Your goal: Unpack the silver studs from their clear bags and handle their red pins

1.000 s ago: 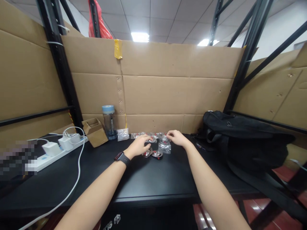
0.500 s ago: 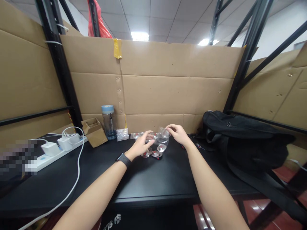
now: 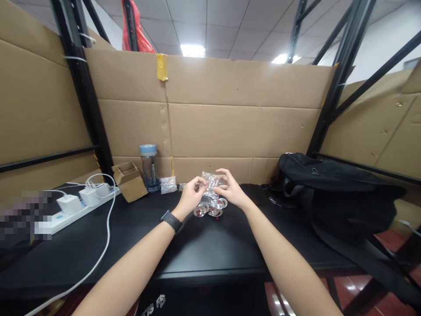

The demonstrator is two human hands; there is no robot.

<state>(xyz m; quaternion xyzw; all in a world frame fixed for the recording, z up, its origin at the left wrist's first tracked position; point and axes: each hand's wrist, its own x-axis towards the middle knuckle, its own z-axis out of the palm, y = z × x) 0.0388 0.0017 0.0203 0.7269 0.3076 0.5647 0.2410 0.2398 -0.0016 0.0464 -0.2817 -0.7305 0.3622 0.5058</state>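
Observation:
A crinkled clear plastic bag (image 3: pixel 210 181) stands up between my two hands above the black table. My left hand (image 3: pixel 191 196), with a dark watch on its wrist, pinches the bag's left edge between thumb and fingers. On the other side my right hand (image 3: pixel 233 191) has its thumb and fingers curved around the bag's right part. Just below and in front lie several round shiny metal discs with red bits (image 3: pixel 200 210); what exactly they are is too small to tell. The bag's contents cannot be made out.
Behind my left hand stand a small bubble-like packet (image 3: pixel 168 184), a blue-lidded bottle (image 3: pixel 149 169) and an open cardboard box (image 3: pixel 130 182). A white power strip (image 3: pixel 62 223) with cables lies left. A black backpack (image 3: pixel 335 193) sits right. Cardboard walls (image 3: pixel 243 131) close the back.
My right hand has moved left, towards my left hand, bringing the plastic bag with it. My left hand has shifted slightly left and its fingers have closed on the bag.

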